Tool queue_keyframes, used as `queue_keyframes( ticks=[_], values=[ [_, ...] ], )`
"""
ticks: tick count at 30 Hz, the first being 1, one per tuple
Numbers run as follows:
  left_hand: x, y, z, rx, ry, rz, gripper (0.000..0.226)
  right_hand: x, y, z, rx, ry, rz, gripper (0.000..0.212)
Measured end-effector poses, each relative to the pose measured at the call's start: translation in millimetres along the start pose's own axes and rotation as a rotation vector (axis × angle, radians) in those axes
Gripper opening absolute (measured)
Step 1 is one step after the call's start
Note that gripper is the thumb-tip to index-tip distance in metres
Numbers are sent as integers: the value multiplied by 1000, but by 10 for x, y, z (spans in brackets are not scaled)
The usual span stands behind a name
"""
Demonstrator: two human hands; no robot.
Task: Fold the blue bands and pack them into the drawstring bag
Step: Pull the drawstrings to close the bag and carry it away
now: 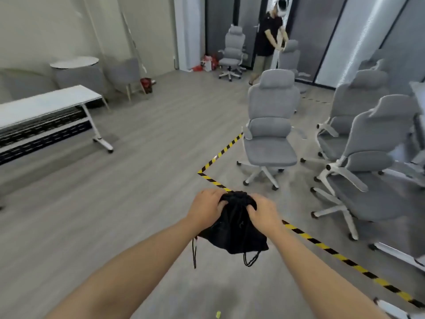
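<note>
A black drawstring bag [232,231] hangs in the air in front of me, held by its gathered top. My left hand [207,207] grips the left side of the bag's mouth and my right hand [263,212] grips the right side. The mouth looks bunched between my fingers. Black cords [250,259] dangle below the bag, and another cord [194,252] hangs at its left. No blue bands are visible; what the bag contains is hidden.
Yellow-black tape [218,155] runs across the grey floor. Grey office chairs [269,134] stand ahead and to the right. A white folding table [46,107] is at the left. Another person [269,40] stands far back by a door.
</note>
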State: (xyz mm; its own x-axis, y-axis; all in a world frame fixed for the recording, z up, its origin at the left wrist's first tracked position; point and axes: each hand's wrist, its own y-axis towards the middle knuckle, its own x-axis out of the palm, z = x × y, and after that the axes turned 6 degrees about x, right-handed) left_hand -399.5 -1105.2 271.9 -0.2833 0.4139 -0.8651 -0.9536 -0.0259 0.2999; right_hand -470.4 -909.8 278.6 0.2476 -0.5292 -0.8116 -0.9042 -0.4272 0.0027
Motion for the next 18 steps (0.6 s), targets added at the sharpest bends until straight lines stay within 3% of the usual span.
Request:
queue_keyframes(
  ticks=[9,18],
  values=[
    [-1548,-787,-2262,-204,97,39,18,1709,851,-2297,-189,50,-151,17],
    [-2688,-1093,-4102,-481,160,177,16,2992,1999,-4275,-410,72,-330,23]
  ],
)
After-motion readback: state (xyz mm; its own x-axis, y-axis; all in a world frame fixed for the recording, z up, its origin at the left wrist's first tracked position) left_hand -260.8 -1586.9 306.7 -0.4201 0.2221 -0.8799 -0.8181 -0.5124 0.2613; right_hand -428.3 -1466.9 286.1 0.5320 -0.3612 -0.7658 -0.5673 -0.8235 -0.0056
